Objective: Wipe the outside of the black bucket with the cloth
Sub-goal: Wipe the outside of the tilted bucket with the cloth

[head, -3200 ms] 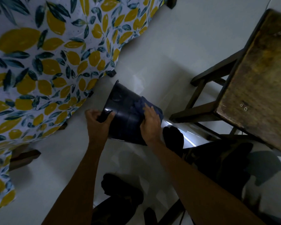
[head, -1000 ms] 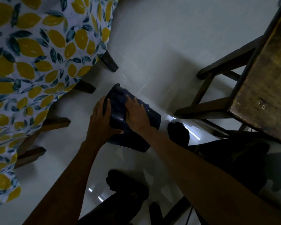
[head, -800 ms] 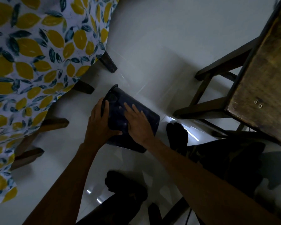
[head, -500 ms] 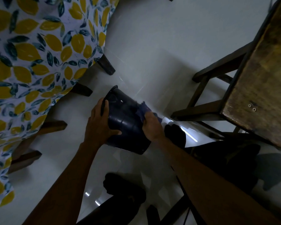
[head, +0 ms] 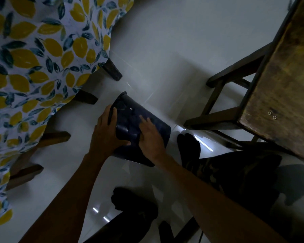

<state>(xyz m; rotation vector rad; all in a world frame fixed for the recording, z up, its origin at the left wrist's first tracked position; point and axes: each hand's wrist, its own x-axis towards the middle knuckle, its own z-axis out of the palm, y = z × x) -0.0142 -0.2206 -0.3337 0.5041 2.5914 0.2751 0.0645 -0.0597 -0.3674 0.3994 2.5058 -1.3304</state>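
Left hand (head: 104, 135) grips tilted black plastic bucket (head: 158, 124); right hand (head: 150, 139) flat on it, dark cloth beneath indistinguishable.

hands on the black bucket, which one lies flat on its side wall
The right hand: its fingers lie straight across the black plastic bucket, while the left hand grips the rim end.

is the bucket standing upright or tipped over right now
Tipped. The bucket lies on its side, rim toward the tablecloth, left hand gripping the rim end, right hand flat on its wall.
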